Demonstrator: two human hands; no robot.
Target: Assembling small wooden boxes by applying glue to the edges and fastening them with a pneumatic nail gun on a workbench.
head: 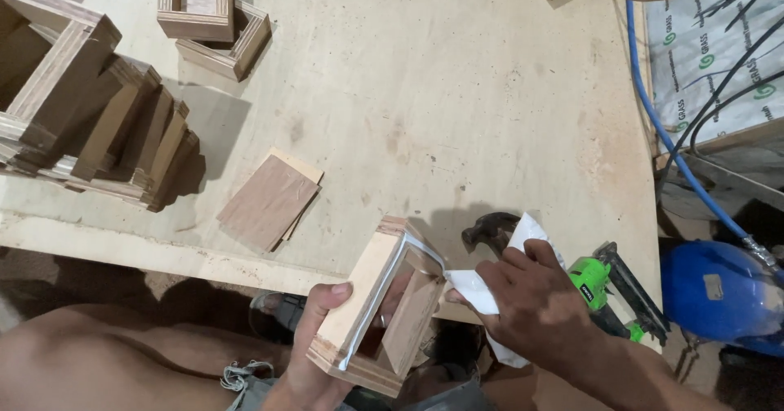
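Left hand (pixel 314 342) is wrapped around one side wall of a small open plywood box frame (pixel 380 301), held just off the workbench edge (pixel 163 252). Right hand (pixel 531 301) pinches a strip of white edge tape (pixel 478 290) running onto the frame's rim. Frame looks light and stiff; tape's floppy, so grip close to the rim.

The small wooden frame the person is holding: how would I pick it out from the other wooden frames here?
Start at the big plywood table and look to its near edge. There the left hand grips a small open wooden frame. Unlike the frames stacked at the far left, it is off the table with a white strip along its edge.
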